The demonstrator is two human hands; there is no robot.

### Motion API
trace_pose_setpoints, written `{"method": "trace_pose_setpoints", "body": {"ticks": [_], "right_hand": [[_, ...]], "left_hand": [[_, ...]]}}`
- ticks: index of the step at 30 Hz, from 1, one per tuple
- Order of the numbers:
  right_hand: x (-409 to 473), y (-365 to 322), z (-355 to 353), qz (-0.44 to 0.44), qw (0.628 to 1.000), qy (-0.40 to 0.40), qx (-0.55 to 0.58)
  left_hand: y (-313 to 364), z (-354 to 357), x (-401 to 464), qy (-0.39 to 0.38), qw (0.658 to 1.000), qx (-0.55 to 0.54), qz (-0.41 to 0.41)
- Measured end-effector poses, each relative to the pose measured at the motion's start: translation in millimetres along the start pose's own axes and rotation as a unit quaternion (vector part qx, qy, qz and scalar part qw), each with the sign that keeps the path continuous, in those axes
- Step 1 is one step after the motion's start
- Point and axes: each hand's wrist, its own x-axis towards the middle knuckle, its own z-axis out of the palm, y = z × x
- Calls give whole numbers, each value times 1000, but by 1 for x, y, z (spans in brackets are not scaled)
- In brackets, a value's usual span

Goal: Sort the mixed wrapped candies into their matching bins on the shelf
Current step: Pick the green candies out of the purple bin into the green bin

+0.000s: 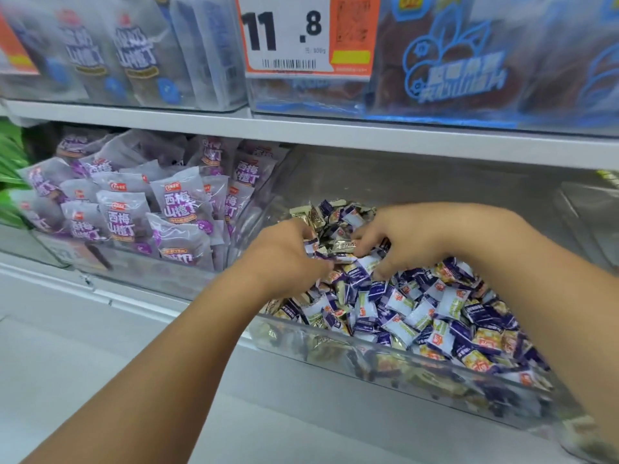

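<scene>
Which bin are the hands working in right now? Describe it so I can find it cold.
Start at the orange price tag reading 11.8 on the upper shelf. Directly below it sits a clear plastic bin of small wrapped candies. Its left neighbour holds larger purple-printed pouches; this bin holds tiny blue, white and gold pieces, with both hands in it.

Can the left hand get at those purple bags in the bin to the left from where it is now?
Probably yes. The left hand is in the candy bin beside the purple bags, whose bin is open-topped; it must lift over the clear divider wall.
</scene>
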Motion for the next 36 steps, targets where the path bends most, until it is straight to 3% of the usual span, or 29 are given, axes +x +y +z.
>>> {"method": "trace_pose_setpoints", "body": {"ticks": [2, 4, 8, 11, 16, 19, 24, 28, 32, 34, 36], "right_hand": [[-8, 3, 7, -14, 999, 20, 26], [-13, 3, 8, -22, 998, 49, 44], [-12, -9, 4, 12, 988, 142, 59], [-4, -23, 8, 31, 976, 217, 11], [11, -24, 24, 22, 988, 153, -6], [-3, -5, 16, 8, 980, 184, 71], [-38, 28, 2, 75, 910, 239, 331], [-47, 31, 7, 139, 897, 225, 354], [-45, 35, 3, 230, 849, 219, 423], [-42, 40, -1, 235, 870, 242, 360], [-46, 43, 2, 158, 930, 251, 216]], "left_hand": [[4, 1, 8, 93, 994, 35, 37], [7, 4, 18, 125, 989, 57, 60], [10, 13, 33, 58, 989, 122, 57], [12, 17, 38, 66, 983, 164, 37], [13, 17, 40, 68, 979, 192, 14], [9, 18, 42, 61, 979, 191, 36], [4, 13, 38, 30, 992, 93, 75], [7, 14, 40, -4, 997, 58, 56], [8, 10, 40, 15, 999, -45, 26], [9, 9, 39, 60, 994, -81, 44], [15, 9, 34, 60, 987, -132, 63]]}}
